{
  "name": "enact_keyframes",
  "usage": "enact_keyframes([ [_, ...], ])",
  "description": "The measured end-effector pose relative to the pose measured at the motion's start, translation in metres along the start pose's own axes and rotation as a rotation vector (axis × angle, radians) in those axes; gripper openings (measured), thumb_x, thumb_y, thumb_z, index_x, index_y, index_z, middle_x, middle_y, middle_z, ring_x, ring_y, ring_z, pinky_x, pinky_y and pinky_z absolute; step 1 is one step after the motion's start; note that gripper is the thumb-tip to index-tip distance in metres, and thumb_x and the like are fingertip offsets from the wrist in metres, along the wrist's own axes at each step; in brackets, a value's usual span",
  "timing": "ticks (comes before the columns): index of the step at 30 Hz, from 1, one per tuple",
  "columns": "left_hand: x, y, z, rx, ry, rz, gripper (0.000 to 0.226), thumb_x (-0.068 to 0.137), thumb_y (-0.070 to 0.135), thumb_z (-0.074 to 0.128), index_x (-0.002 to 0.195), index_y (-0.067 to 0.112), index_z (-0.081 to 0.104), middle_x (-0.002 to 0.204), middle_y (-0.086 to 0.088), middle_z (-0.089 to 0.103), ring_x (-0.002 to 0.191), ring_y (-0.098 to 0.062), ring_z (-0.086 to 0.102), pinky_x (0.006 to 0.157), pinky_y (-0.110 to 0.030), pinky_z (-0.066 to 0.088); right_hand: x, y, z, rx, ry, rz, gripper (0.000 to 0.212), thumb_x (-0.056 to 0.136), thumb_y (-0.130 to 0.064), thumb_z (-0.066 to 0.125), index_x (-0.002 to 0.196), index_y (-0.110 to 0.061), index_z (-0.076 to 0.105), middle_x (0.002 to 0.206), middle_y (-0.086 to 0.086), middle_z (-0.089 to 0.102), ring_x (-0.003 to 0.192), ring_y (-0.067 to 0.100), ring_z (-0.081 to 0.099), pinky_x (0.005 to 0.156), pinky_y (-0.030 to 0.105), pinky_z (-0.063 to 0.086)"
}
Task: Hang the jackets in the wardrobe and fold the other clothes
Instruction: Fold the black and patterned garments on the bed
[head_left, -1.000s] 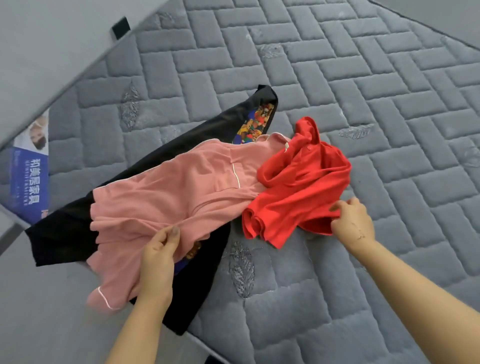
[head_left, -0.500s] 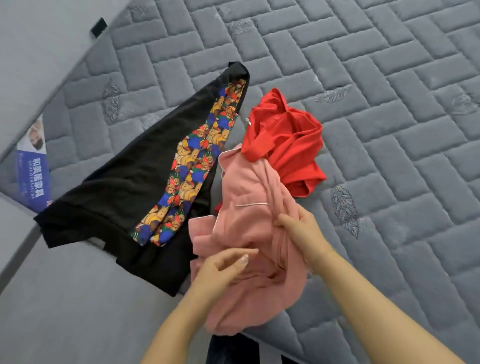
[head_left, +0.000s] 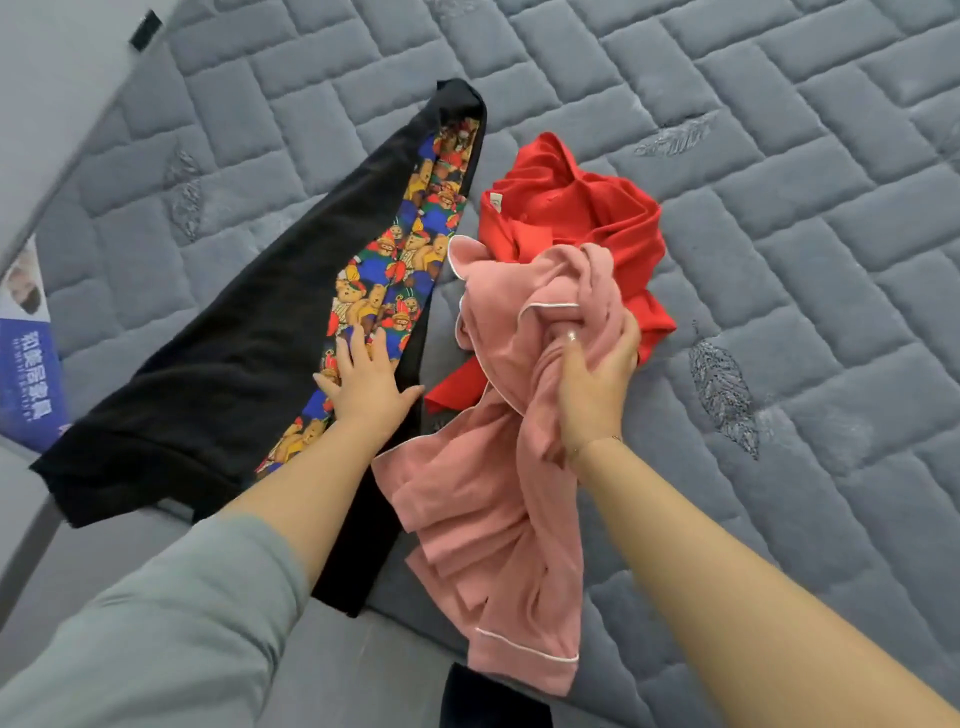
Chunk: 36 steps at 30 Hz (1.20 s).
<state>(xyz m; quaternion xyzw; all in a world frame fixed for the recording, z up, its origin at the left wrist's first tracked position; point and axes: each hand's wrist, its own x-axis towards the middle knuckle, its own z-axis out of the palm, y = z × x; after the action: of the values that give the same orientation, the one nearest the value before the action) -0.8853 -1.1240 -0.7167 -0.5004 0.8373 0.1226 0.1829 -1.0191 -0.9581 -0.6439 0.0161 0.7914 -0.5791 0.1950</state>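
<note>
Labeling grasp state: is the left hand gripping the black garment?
No, the left hand lies flat with straight fingers on the black garment.

Black bear-print garment (head_left: 218, 374) lies flat beside bunched pink top (head_left: 498, 499) overlapping crumpled red shirt (head_left: 571, 208).

The black garment with a cartoon-bear printed lining (head_left: 223, 374) is lying across the left and centre of the frame on the grey quilted mattress (head_left: 779, 208), with the left hand (head_left: 366, 384) resting flat on its lining. Just right of it, the crumpled red shirt (head_left: 571, 208) is sitting above centre. The bunched pink pyjama top with white piping (head_left: 493, 493) is overlapping the shirt's lower edge and trailing toward the bottom, gripped by the right hand (head_left: 592, 379).
</note>
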Motion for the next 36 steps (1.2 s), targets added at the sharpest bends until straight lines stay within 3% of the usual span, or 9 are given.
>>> enact_keyframes([
  [2,0.006,-0.005,0.009,0.039,0.111,0.008,0.071,0.091,0.044,0.062,0.148,0.018,0.029,0.157,-0.008,0.017,0.141,-0.033,0.019,0.106,-0.058,0.03,-0.002,0.017,0.007,-0.216,-0.211,0.114,0.077,0.093,-0.017,0.06,0.155,-0.018,0.014,0.16,0.016,0.003,0.147,0.025,0.012,0.119,0.036,0.014],
  [5,0.014,-0.02,0.001,-0.073,0.254,0.067,0.033,0.094,0.012,0.056,0.125,0.004,0.054,0.134,-0.017,0.048,0.114,-0.038,0.045,0.091,-0.047,0.04,-0.01,0.026,-0.007,-0.348,-0.214,0.056,0.084,0.092,-0.022,0.063,0.155,-0.013,0.008,0.162,0.014,-0.005,0.15,0.025,0.0,0.121,0.037,0.006],
  [11,-0.006,-0.053,-0.074,-0.608,0.318,0.081,0.021,0.089,0.009,0.063,0.108,0.0,0.065,0.1,-0.02,0.066,0.097,-0.035,0.059,0.077,-0.029,0.039,-0.047,0.011,-0.034,-0.374,-0.142,-0.284,0.04,0.086,0.003,0.058,0.122,-0.013,0.064,0.146,0.004,0.041,0.135,0.019,0.035,0.111,0.023,0.024],
  [14,-0.049,-0.055,-0.125,-0.75,0.387,0.179,0.019,0.089,0.005,0.063,0.108,0.003,0.064,0.1,-0.016,0.066,0.094,-0.028,0.059,0.083,-0.032,0.042,-0.066,-0.007,-0.02,-0.06,-0.385,-0.024,0.025,0.095,-0.006,0.055,0.108,-0.019,0.072,0.124,-0.005,0.064,0.122,0.012,0.054,0.108,0.023,0.037],
  [18,-0.13,-0.01,-0.183,-0.833,0.152,0.617,0.016,0.081,0.009,0.07,0.094,0.018,0.067,0.109,0.003,0.062,0.107,-0.006,0.056,0.096,-0.015,0.037,-0.064,-0.055,-0.014,0.684,-0.495,0.595,0.042,0.093,-0.053,0.051,0.121,-0.026,0.063,0.111,-0.008,0.071,0.108,0.019,0.065,0.081,0.039,0.054],
  [22,-0.179,0.053,-0.18,-0.538,-0.034,0.802,0.025,0.07,0.037,0.078,0.088,0.02,0.077,0.152,0.004,0.035,0.145,-0.025,0.022,0.115,-0.039,0.017,-0.054,-0.091,-0.064,1.011,-0.552,0.636,0.081,0.071,-0.069,0.058,0.132,-0.015,0.056,0.128,0.011,0.064,0.114,0.029,0.063,0.098,0.046,0.049],
  [25,-0.199,0.094,-0.169,-0.687,-0.214,0.664,0.019,0.073,0.016,0.084,0.087,0.022,0.073,0.157,0.013,0.018,0.15,-0.018,-0.001,0.122,-0.038,0.006,-0.046,-0.091,-0.122,0.985,-0.501,0.588,0.068,0.09,-0.055,0.041,0.141,-0.011,0.05,0.136,0.015,0.057,0.128,0.032,0.051,0.111,0.046,0.037],
  [31,-0.28,0.199,-0.136,-0.681,-0.264,0.816,0.027,0.066,0.016,0.089,0.074,0.033,0.07,0.155,0.022,0.016,0.149,-0.014,0.006,0.119,-0.048,0.015,-0.023,-0.059,-0.263,0.905,-0.45,0.485,0.061,0.095,-0.053,0.034,0.135,-0.012,0.056,0.134,0.012,0.06,0.126,0.03,0.055,0.108,0.047,0.04],
  [36,-0.353,0.306,-0.091,-0.608,-0.408,0.925,0.023,0.078,0.041,0.078,0.095,0.052,0.068,0.15,0.041,0.001,0.147,-0.004,-0.005,0.118,-0.04,0.008,0.0,-0.012,-0.411,0.864,-0.205,0.54,0.066,0.107,-0.034,0.016,0.093,-0.016,0.078,0.09,0.003,0.077,0.082,0.015,0.074,0.062,0.026,0.059],
])
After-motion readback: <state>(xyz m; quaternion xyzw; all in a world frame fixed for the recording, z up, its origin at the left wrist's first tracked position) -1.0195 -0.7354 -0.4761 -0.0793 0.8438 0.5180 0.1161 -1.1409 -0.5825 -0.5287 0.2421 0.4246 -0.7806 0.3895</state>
